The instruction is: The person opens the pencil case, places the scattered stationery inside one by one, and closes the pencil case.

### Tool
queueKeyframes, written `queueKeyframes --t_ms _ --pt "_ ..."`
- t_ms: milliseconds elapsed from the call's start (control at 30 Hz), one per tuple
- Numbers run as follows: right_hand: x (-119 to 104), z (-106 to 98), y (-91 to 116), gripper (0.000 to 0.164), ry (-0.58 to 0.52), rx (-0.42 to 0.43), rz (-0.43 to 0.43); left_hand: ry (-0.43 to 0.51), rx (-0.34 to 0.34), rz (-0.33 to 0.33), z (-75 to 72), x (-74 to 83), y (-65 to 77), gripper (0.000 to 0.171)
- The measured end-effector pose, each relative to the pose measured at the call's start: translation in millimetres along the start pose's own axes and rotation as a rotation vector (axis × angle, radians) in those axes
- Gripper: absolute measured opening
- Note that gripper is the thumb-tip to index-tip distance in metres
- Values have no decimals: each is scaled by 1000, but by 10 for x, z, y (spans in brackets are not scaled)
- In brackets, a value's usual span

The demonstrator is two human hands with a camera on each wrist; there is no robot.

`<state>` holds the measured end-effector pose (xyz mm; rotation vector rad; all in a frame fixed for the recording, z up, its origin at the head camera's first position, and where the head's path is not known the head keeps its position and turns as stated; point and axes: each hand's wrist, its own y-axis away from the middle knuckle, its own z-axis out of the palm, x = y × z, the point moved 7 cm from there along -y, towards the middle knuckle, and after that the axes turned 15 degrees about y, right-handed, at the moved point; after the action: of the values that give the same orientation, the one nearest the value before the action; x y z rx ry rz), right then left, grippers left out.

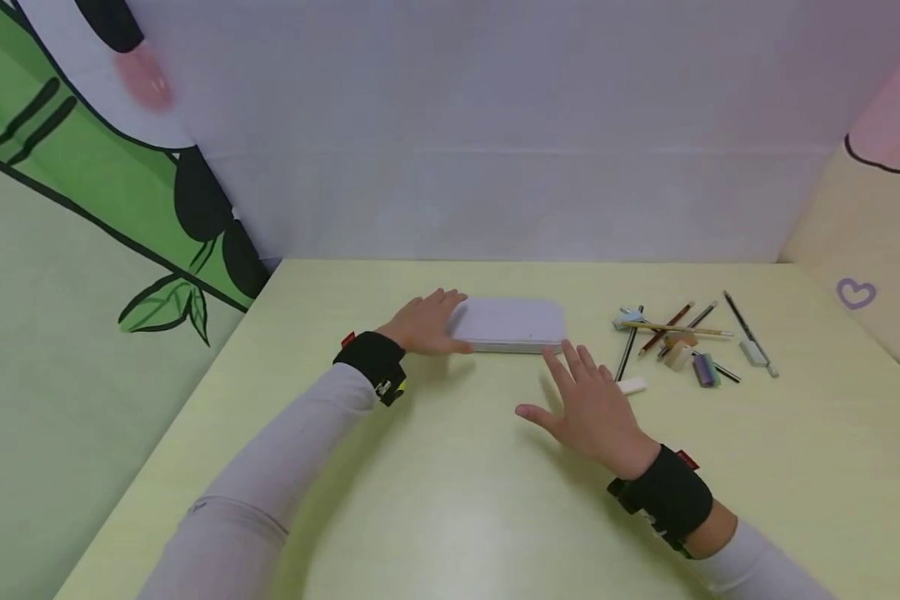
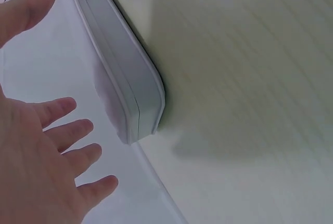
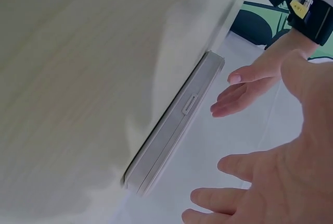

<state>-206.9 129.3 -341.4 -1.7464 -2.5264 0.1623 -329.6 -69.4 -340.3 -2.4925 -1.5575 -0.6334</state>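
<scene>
A flat white pencil case (image 1: 510,323) lies closed toward the back of the table. A lid seam and a small catch show along the side of the pencil case (image 2: 125,62) in the left wrist view. My left hand (image 1: 426,325) is at its left end, fingers spread and thumb apart, gripping nothing. In front of its right corner hovers my right hand (image 1: 596,412), also spread and holding nothing. The right wrist view has both hands beside the pencil case (image 3: 174,125), with their fingers extended.
Right of the case lie scattered pencils, among them a yellow pencil (image 1: 690,331) and a dark pencil (image 1: 742,321). Small blocks, including a purple block (image 1: 704,371), sit among them. A white stick-shaped piece (image 1: 632,386) is near my right hand. A pale wall (image 1: 510,192) stands behind.
</scene>
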Motion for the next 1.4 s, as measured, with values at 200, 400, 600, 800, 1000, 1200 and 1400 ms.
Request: queueKeyframes --t_ms 200,400,600,800,1000,1200,1400 --pt "19 -9 2 89 -18 9 13 -36 -14 -2 -27 -4 -128 90" --pt "69 -2 42 87 -22 33 22 -38 -36 -1 1 -38 -164 90" --pt "53 7 14 86 -19 45 7 32 -54 0 -22 -36 -148 91" --pt "33 19 9 85 -3 41 8 19 -62 0 32 -65 -184 92" --pt "42 19 1 85 6 30 8 6 -56 0 82 -103 -255 96" --pt "67 53 -17 86 -7 11 18 11 -61 1 115 -104 -301 98" --pt "60 136 -42 89 -20 -21 22 -6 -66 12 156 -169 -330 100"
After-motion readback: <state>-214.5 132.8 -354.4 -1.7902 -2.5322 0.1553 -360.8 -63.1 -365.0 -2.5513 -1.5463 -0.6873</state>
